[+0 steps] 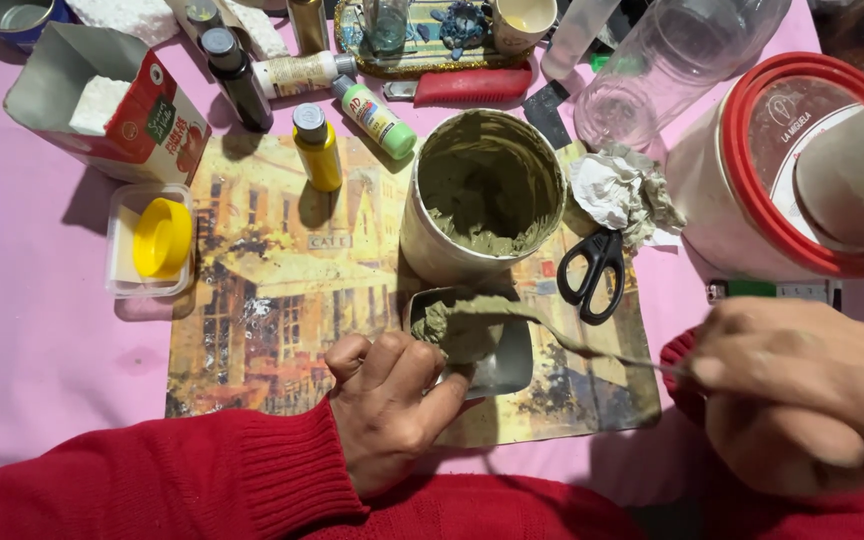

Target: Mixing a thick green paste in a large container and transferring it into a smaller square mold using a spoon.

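My left hand (pixel 392 405) grips a small metal tin (pixel 497 355) resting on a picture placemat (pixel 282 290). The tin is partly coated with grey-green paste. My right hand (pixel 802 390) holds a thin metal spatula (pixel 592 350) whose paste-covered blade (pixel 472 315) lies across the tin's top. Just behind the tin stands a round tub (pixel 482 195) smeared inside with the same green paste. Both sleeves are red knit.
Black scissors (pixel 592 272) and a crumpled paper wad (pixel 624 190) lie right of the tub. A large jar with a red lid (pixel 802 170) stands at right. Paint bottles (pixel 319 148), a cut carton (pixel 112 105) and a yellow lid in a clear box (pixel 157 238) sit at left.
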